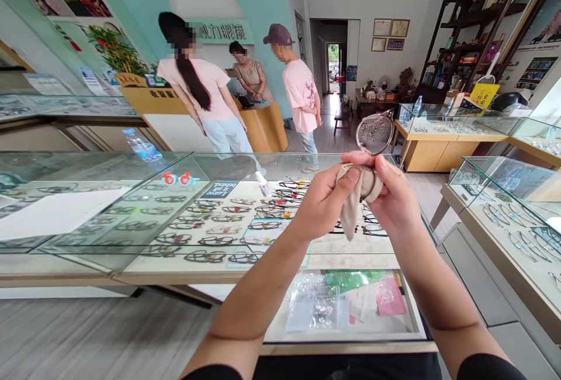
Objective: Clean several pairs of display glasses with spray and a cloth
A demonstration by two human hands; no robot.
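Both hands are raised over the glass display case, close together. My left hand (323,196) is closed on a beige cloth (350,210), part of which hangs down between the hands. My right hand (395,193) is closed around the cloth's other side, with its thumb and fingertips at the base of a round, ornate metal-framed object (375,133). This patterned disc stands upright above the fingers. Folds of cloth and the fingers hide its lower part.
Eyeglass frames (223,230) lie in the glass case (166,269). On its top are a small white bottle (263,184) and a water bottle (142,146). An open drawer (350,339) holds plastic bags below my hands. Three people stand beyond; another case (504,193) is right.
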